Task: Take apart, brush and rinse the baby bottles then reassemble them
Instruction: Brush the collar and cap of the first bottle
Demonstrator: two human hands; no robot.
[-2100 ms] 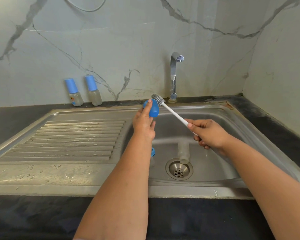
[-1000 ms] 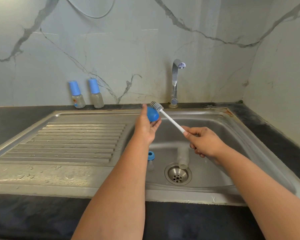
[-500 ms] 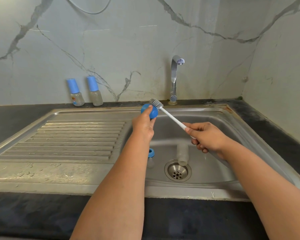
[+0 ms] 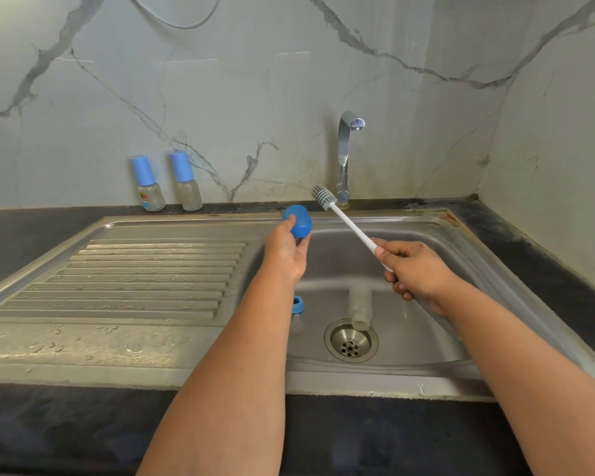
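Your left hand (image 4: 287, 250) pinches the blue cap (image 4: 298, 221) up over the sink (image 4: 437, 231). Your right hand (image 4: 413, 269) grips the white brush (image 4: 347, 219) by its handle, with the bristles just beside the cap and not touching it. No water seems to run from the tap (image 4: 347, 149), though a thin stream would be hard to see.

Down in the sink, a clear bottle (image 4: 360, 306) lies on its side with its mouth right at the drain (image 4: 351, 341). A blue ring with a teat (image 4: 298, 312) sits partly hidden behind your left arm. Two capped bottles (image 4: 167, 182) stand on the desk by the wall, not yet taken apart.

Watch out: the cap is small and may be wet. If you push the brush hard, it could pop from your fingers and drop. Swing the long brush wide and it might bump the tap.
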